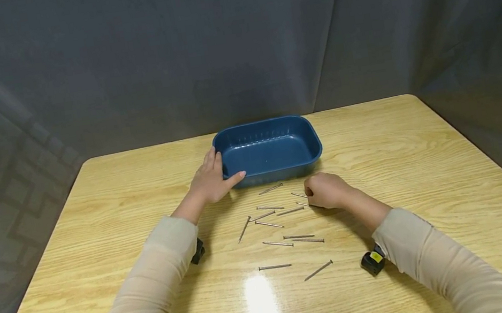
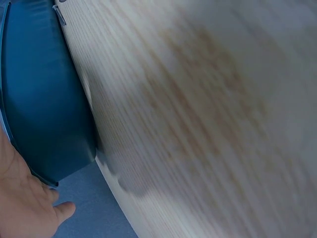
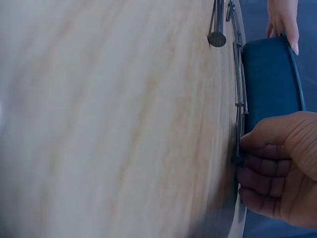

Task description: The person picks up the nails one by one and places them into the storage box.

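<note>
So the blue plastic tray is a shallow rectangular tub with rounded corners and little ribs along its back wall, sitting toward the far middle of the wooden table. Left hand rests against its near-left corner, fingers straight along the left end and thumb laid along the front wall, so it's relaxed, touching rather than grasping. Right hand is curled up knuckles-down on the table just in front of the tray, right by the scattered nails, about 11 of them, long and silver.

From the head view you can't tell if that fist has anything in it. The right wrist view helps: the curled fingers are pinched against a nail lying flat on the wood. The left wrist view only gives the tray's outer wall and a bit of palm.
</note>
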